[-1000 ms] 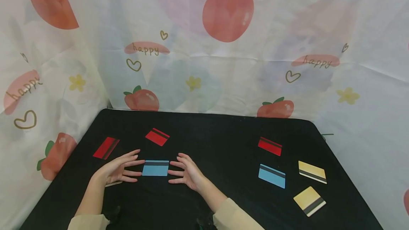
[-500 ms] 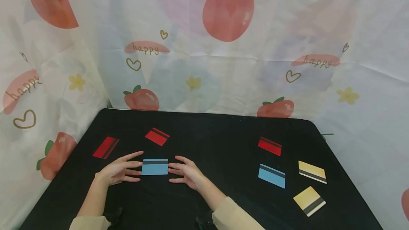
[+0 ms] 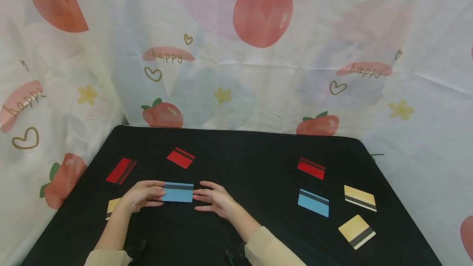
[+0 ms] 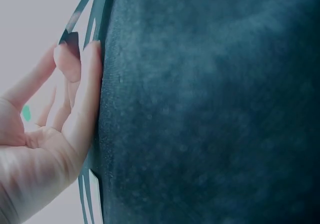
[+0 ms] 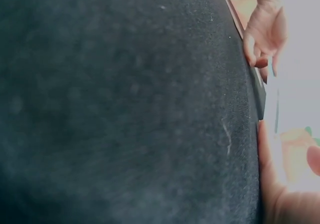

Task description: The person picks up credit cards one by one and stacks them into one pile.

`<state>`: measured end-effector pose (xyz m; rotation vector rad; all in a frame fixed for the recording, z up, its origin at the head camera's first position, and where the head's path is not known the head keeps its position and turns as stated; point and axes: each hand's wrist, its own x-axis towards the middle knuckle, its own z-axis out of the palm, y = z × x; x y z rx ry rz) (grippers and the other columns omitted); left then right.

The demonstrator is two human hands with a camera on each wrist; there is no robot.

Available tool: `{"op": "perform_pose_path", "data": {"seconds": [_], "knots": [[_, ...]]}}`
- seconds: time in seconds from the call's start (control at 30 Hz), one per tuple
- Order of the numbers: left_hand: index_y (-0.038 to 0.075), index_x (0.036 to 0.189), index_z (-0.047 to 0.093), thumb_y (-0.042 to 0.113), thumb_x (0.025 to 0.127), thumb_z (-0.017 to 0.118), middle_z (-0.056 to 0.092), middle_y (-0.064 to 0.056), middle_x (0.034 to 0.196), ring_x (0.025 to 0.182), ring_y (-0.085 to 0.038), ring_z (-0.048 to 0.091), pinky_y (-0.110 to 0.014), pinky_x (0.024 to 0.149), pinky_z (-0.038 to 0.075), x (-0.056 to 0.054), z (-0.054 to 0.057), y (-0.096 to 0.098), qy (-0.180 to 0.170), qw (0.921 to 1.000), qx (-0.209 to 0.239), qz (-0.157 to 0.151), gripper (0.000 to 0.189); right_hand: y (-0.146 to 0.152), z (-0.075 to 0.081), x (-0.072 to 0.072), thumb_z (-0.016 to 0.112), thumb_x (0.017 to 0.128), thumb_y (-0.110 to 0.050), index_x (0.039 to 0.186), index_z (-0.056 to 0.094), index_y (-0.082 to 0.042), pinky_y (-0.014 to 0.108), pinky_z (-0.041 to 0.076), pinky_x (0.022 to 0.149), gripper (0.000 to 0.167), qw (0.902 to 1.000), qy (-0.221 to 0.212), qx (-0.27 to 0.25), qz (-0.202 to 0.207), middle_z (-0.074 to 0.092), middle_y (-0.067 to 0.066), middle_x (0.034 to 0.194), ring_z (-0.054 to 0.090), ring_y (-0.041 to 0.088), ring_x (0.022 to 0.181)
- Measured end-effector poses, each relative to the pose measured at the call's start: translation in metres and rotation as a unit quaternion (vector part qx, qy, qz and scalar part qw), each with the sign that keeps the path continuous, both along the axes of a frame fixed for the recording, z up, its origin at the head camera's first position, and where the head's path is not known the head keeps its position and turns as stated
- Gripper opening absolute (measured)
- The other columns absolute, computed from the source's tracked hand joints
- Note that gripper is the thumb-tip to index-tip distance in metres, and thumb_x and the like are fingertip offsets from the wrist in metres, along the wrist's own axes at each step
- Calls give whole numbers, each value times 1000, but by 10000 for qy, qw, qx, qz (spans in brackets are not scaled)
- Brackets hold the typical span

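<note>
A blue card with a dark stripe (image 3: 178, 192) is between the two hands in the head view. My left hand (image 3: 142, 195) pinches its left end between thumb and fingers. From the left wrist view, the left hand (image 4: 60, 103) holds the card's end close over the black table. My right hand (image 3: 216, 200) has its fingers spread, fingertips right at the card's right edge. In the right wrist view, the right hand's thumb (image 5: 314, 159) stands apart from its fingers. A yellow card (image 3: 112, 207) lies partly hidden behind the left wrist.
Two red cards (image 3: 121, 170) lie beyond the left hand. On the right are a red card (image 3: 311, 168), another blue card (image 3: 313, 203) and two yellow cards (image 3: 357, 232). A printed curtain (image 3: 236, 89) stands behind the black table (image 3: 244, 155).
The left hand's fingers have closed on the blue card, whose left end is lifted slightly. The left arm moved right, uncovering more of the yellow card. The right hand stays nearly still.
</note>
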<state>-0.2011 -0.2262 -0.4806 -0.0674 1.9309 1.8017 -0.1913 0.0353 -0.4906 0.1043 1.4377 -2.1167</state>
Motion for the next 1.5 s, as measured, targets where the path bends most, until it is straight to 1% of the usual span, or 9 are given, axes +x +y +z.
{"op": "perform_pose_path", "data": {"seconds": [0.1,0.2,0.37,0.43,0.53,0.7,0.93,1.2,1.5], "knots": [[-10,129,38,14,86,64,59,-7,94,77,-18,60,-41,78,54,-1,0,1,-85,9998,25,163,56,0,1,0,52,92,-8,136,35,1,50,50,81,48,9999,67,107,25,60,19,115,61,28,102],[-9,130,38,14,86,64,57,-6,92,75,-17,59,-41,78,54,-1,0,0,-132,9996,128,206,56,0,3,0,55,90,-9,134,38,-1,48,52,80,47,9991,250,314,154,62,17,109,63,26,97],[-9,130,37,15,86,63,57,-2,85,72,-14,58,-41,80,53,0,-1,-4,-123,9990,425,-4,57,-2,4,1,57,89,-11,130,46,-6,42,55,74,43,9945,623,782,314,64,14,100,65,26,89],[-7,128,40,16,86,63,58,-2,85,73,-14,59,-40,80,53,0,-2,-4,-101,9981,598,-140,53,-3,4,1,58,89,-11,129,49,-8,41,56,70,41,9932,692,897,261,65,12,97,66,26,86],[-4,126,44,17,85,64,58,-1,84,73,-14,59,-39,79,54,1,-1,-3,-110,9975,671,-196,50,-5,3,2,60,87,-9,126,52,-9,40,56,67,40,9932,688,932,91,67,10,92,67,26,82],[-8,129,38,15,87,63,59,-2,82,71,-14,60,-41,79,53,1,1,2,-150,9984,532,-79,54,-6,0,1,63,84,-5,124,55,-9,40,57,64,41,9934,679,908,-149,67,12,86,68,25,75],[-8,132,36,14,87,62,59,-8,90,70,-16,62,-42,76,54,1,6,10,-243,9989,387,97,56,-5,-1,-1,63,82,-2,123,55,-7,37,57,61,42,9913,685,1087,-300,67,20,92,68,23,68],[-9,127,43,19,85,66,64,-11,94,72,-23,67,-41,71,56,2,4,18,-122,9997,-145,174,56,1,15,4,61,82,1,123,55,-2,36,57,62,41,9890,773,1217,-332,66,25,90,68,23,68],[-6,128,45,23,84,67,64,-15,100,75,-27,68,-40,69,56,0,5,28,-181,9992,-317,186,57,10,-1,-3,62,82,0,124,55,-5,36,57,60,43,9886,798,1226,-346,67,20,85,68,24,68]]}}
